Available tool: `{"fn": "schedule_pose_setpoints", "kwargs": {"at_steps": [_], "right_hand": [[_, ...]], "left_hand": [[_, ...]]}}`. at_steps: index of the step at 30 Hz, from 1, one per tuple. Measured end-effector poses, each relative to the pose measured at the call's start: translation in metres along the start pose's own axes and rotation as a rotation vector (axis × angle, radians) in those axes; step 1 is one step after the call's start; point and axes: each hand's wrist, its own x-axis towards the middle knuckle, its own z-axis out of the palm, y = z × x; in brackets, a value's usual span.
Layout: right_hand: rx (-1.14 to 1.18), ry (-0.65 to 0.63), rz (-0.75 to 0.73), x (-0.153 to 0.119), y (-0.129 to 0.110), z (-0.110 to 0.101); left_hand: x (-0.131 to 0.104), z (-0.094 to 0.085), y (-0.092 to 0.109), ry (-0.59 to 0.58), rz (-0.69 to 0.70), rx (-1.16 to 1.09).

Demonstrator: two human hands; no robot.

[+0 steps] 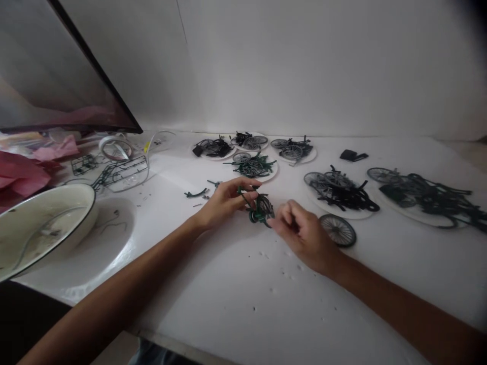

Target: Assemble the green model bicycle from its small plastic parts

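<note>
Looking down from head height, the view takes in a white desk point(236, 284) set against a pale wall, described here from left to right.

At nine o'clock, a white bowl with a dark rim point(41, 223) sits near the desk's left edge. Crumpled pink paper point(23, 175) lies beyond it, under the slanted corner of a dark monitor point(57, 66). At about ten o'clock rest plastic part frames point(122, 172), mostly stripped, which suggests small pieces come from them.

At the centre, two bare forearms reach in from the bottom corners. The left hand point(224, 203) is closed around a small dark green model bicycle point(261, 208), fingers and thumb pinching its upper frame, seemingly to steady it just above the desk. The right hand point(300, 230) touches the model's lower right side with fingertips curled narrowly together, as if gripping something tiny; whether it holds a part cannot be told.

At twelve o'clock, four small white discs point(262, 177) carry heaps of dark bicycle parts, apparently sorted in sets. A loose spoked wheel point(338, 230) lies just beside the right hand at three o'clock. Further right, two larger discs point(414, 213) hold more black frames and wheels, with a small black block point(352, 155) at two o'clock.
</note>
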Motion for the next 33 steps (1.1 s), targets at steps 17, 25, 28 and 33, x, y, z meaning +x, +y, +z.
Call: {"fn": "schedule_pose_setpoints", "kwargs": {"at_steps": [17, 25, 28, 33], "right_hand": [[0.253, -0.002, 0.188, 0.006, -0.002, -0.008], [0.117, -0.129, 0.226, 0.009, -0.006, -0.020], [-0.144, -0.109, 0.190, 0.009, -0.012, -0.032], [-0.468, -0.035, 0.059, 0.001, -0.030, -0.039]], "left_hand": [[-0.017, 0.028, -0.005, -0.114, 0.519, 0.661], [-0.012, 0.023, -0.004, 0.081, 0.580, 0.769], [-0.010, 0.019, -0.003, 0.117, 0.455, 0.627], [-0.009, 0.021, -0.001, 0.124, 0.233, 0.299]]}}
